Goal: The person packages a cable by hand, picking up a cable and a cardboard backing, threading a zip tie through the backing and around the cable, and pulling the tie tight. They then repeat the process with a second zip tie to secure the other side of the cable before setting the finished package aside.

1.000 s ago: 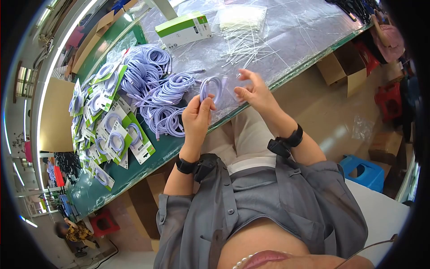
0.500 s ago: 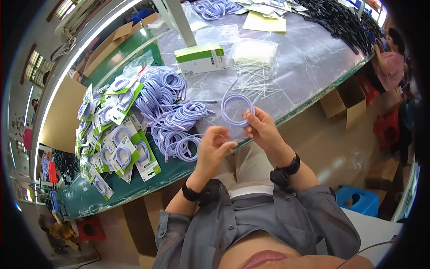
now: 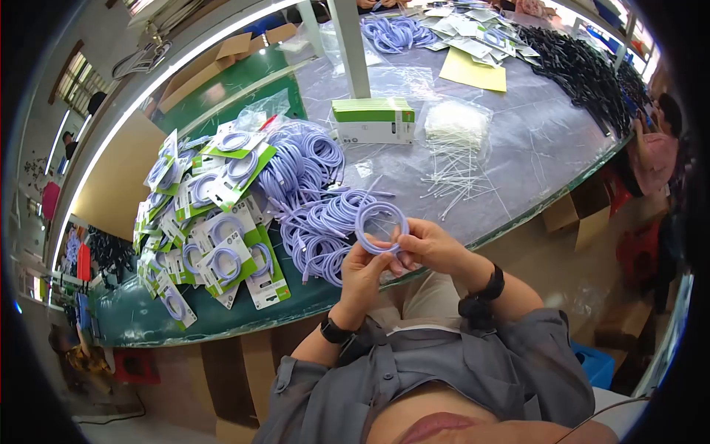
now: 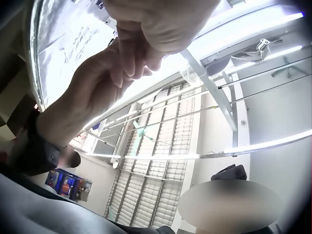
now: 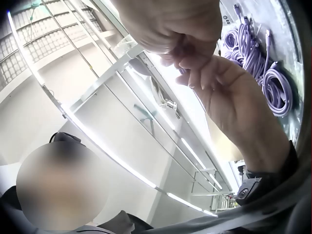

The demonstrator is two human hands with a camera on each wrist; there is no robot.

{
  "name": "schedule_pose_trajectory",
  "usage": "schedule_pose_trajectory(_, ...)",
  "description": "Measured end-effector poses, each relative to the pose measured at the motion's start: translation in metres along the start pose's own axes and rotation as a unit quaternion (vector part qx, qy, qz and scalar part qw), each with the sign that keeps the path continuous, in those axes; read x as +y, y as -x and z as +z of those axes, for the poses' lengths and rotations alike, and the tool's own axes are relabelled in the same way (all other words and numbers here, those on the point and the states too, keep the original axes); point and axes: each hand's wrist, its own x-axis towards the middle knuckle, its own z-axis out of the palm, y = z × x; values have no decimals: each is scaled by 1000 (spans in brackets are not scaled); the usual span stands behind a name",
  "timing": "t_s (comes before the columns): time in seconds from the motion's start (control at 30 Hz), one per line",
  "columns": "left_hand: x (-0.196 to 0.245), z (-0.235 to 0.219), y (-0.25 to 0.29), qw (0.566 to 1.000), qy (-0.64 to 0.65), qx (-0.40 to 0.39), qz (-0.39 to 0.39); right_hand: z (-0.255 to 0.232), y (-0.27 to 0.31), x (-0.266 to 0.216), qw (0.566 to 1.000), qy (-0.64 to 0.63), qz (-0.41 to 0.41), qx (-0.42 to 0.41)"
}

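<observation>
Both hands meet at the lower edge of one coiled lavender cable (image 3: pixel 360 221), held up over the table's near edge in the head view. My right hand (image 3: pixel 435 248) pinches the coil at its lower right. My left hand (image 3: pixel 361 277) has its thumb and fingers at the coil's bottom, pinching there. A pile of similar coiled cables (image 3: pixel 318 214) lies just left of the hands. In both wrist views the fingers of the left hand (image 4: pixel 165 19) and right hand (image 4: pixel 92 83) come together, and the coil is hidden.
Carded cables (image 3: pixel 222 259) are heaped at the left. A green-and-white box (image 3: pixel 373 122) and a bag of white ties (image 3: pixel 458 129) stand beyond the hands. Black cables (image 3: pixel 569 66), a yellow sheet (image 3: pixel 473 70) and a metal post (image 3: pixel 349 48) are farther back. Cardboard boxes (image 3: pixel 560 214) are beside the table.
The coil went from my left hand to my right, and now my left hand has come back to its lower edge. The head view has shifted, showing more of the table's far side.
</observation>
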Motion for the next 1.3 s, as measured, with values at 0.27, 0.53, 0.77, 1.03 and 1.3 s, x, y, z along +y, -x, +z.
schedule_pose_trajectory(0.27, 9, -40, 8, 997, 17, 70, -5, -82, -123, -88, 746, 611, -219, 152)
schedule_pose_trajectory(0.53, 2, -48, 23, 997, 46, 56, -39, -120, -195, -101, 461, 809, -262, 251)
schedule_pose_trajectory(0.77, 8, -46, 22, 999, 1, 41, -30, -122, -194, -105, 486, 779, -311, 246)
schedule_pose_trajectory(1.03, 38, -32, -8, 996, -84, 1, 0, -44, -135, -113, 581, 720, -331, 185)
schedule_pose_trajectory(1.3, 44, 1, -40, 984, -166, -15, 62, -18, -84, -95, 812, 552, -177, 65)
